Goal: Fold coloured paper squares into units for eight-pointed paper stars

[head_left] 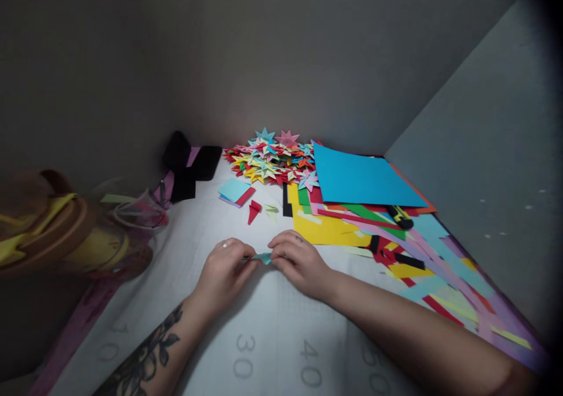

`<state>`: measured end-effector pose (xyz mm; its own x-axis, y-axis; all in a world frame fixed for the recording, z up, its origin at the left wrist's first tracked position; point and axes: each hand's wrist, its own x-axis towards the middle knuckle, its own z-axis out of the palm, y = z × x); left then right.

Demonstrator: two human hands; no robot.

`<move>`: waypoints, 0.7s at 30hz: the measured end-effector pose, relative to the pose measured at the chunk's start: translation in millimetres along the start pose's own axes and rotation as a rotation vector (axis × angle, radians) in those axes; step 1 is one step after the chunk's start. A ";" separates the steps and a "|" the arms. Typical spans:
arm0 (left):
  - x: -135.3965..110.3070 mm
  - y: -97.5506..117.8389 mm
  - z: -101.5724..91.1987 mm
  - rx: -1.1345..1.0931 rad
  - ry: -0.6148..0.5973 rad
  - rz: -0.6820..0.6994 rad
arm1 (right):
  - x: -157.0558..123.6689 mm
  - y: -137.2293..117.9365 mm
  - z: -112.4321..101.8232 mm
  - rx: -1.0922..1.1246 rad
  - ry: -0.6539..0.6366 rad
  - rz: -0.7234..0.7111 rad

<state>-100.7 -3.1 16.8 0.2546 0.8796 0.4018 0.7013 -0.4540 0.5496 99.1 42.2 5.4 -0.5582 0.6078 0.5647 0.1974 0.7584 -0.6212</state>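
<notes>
A small light-blue folded paper piece (264, 258) lies on the white gridded cutting mat (272, 325) and both hands pinch it. My left hand (225, 270), with a ring on one finger, grips its left end with curled fingers. My right hand (297, 261) presses and pinches its right end. A red folded piece (254, 210) and a pale green folded piece (271, 210) lie just beyond the hands.
A heap of folded paper stars (272, 161) sits at the back. Coloured sheets and strips, with a large blue sheet (358, 179) on top, spread to the right. Small paper squares (235, 192), black items (191, 164) and a clear container (136, 211) stand at left.
</notes>
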 end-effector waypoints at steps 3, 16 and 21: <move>-1.0 -0.3 1.8 -0.010 0.015 0.000 | -0.8 2.8 2.4 0.075 -0.045 0.040; 0.7 10.5 9.5 -0.287 -0.109 -0.330 | -3.8 -0.2 4.8 0.157 0.007 0.275; 1.5 11.3 12.2 -0.364 -0.097 -0.377 | -4.1 -0.3 5.6 0.149 -0.016 0.255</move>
<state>-84.3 -5.1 14.6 0.1017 0.9925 0.0676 0.4842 -0.1087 0.8682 96.9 38.2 0.2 -0.5186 0.7699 0.3719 0.2133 0.5377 -0.8157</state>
